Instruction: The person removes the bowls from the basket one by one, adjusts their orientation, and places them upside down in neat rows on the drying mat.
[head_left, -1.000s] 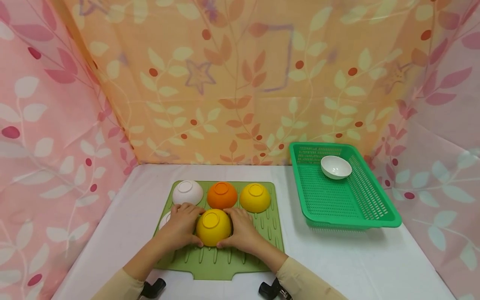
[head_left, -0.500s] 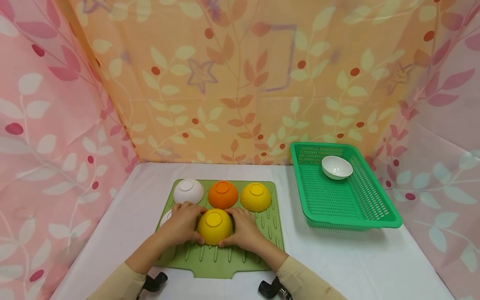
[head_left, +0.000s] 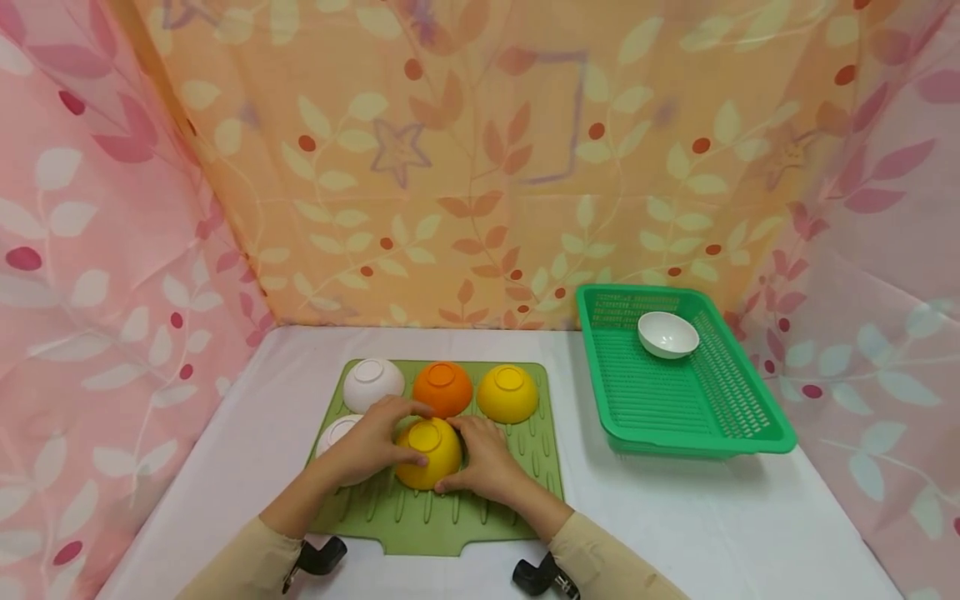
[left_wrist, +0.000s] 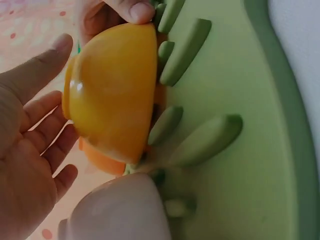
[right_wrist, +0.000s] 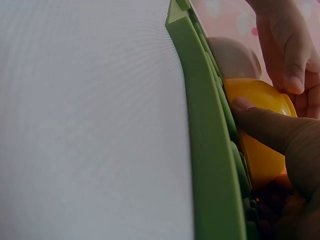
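An upside-down yellow bowl sits on the green drying mat, in front of an upside-down orange bowl. My right hand holds its right side, the thumb low near the rim in the right wrist view. My left hand hovers at the bowl's upper left with relaxed, spread fingers; whether a fingertip touches the base cannot be told. A white bowl lies partly hidden behind the left hand. Another white bowl and a second yellow bowl stand upside down in the back row.
A green plastic basket stands on the right of the white-covered table, with a white bowl upright inside it. Patterned cloth walls the table at the back and both sides.
My left hand has loosened from the yellow bowl and lifted up its left side, showing more of the white bowl behind. The right hand keeps its hold.
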